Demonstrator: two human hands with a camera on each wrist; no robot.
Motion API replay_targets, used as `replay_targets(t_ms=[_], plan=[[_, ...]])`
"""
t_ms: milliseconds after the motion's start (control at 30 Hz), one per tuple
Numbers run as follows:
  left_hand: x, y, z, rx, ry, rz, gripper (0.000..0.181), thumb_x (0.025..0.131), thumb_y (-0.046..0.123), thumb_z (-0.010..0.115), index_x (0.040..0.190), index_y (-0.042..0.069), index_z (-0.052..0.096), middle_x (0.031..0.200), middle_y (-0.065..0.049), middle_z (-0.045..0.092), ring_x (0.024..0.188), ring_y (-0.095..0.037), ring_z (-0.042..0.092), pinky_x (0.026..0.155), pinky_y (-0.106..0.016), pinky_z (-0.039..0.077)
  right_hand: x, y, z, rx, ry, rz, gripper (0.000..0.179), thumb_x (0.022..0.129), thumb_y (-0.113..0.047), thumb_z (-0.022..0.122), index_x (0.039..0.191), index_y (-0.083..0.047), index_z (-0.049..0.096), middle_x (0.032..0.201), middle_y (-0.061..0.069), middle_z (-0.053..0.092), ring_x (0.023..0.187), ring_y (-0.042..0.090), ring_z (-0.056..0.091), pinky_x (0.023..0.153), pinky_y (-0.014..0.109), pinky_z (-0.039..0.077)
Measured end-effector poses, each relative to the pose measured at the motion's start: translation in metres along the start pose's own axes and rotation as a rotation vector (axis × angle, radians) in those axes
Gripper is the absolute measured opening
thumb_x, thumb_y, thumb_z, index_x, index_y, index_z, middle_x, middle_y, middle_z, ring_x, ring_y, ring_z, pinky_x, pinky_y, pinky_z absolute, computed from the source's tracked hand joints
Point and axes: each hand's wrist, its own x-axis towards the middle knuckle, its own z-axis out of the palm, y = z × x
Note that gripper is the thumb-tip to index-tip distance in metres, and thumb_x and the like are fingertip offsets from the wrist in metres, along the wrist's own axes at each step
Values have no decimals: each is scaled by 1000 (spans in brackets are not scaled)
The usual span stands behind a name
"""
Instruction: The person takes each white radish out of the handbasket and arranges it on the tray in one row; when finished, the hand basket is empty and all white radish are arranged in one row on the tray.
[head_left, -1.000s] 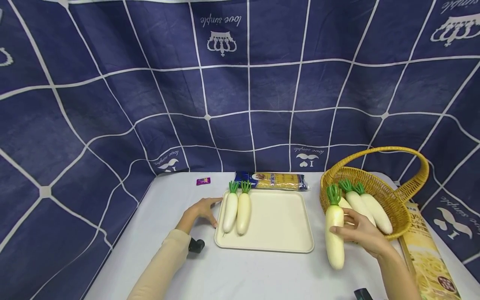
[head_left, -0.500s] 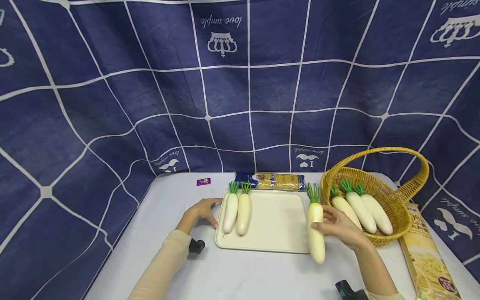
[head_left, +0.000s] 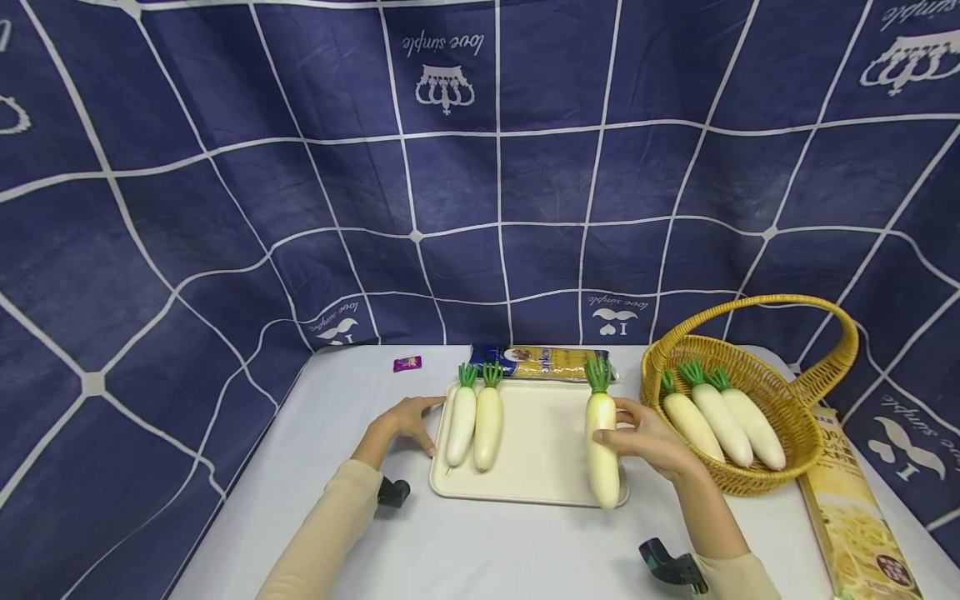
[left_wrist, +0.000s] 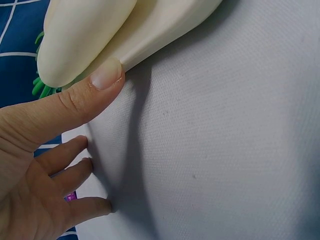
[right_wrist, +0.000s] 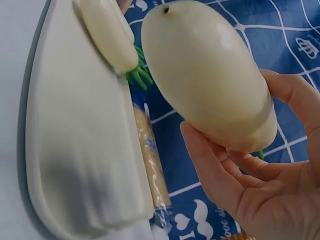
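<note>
My right hand pinches a white radish with green leaf stubs, holding it above the right end of the cream tray. In the right wrist view the radish is in the air, apart from the tray, with thumb and fingers on its sides. Two more radishes, a whiter one and a yellower one, lie side by side on the tray's left part. At the tray's left edge is my left hand, its thumb touching the rim and its other fingers spread.
At the right stands a wicker basket with a tall handle, holding several radishes. A noodle packet lies behind the tray, a small purple packet at the back left. A long yellow package lies right of the basket.
My right hand has carried the radish leftward from in front of the basket to over the tray's right end. My left hand has stayed at the tray's edge.
</note>
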Motion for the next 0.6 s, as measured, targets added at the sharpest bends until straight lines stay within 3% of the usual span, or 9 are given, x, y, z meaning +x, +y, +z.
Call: replay_targets(t_ms=[200, 600], plan=[[1, -2, 2, -10, -1, -3, 103, 48, 18, 92, 140, 13, 46, 139, -22, 46, 129, -41, 39, 105, -58, 33, 15, -1, 9, -10, 9, 29, 83, 78, -16, 70, 140, 13, 23, 127, 33, 45, 93, 24, 60, 76, 36, 56], [1, -1, 0, -9, 0, 15, 102, 49, 17, 92, 140, 12, 46, 137, -22, 48, 127, -39, 43, 106, -55, 34, 47, 2, 26, 90, -26, 31, 78, 79, -11, 69, 138, 14, 26, 112, 25, 53, 85, 19, 62, 79, 44, 57]])
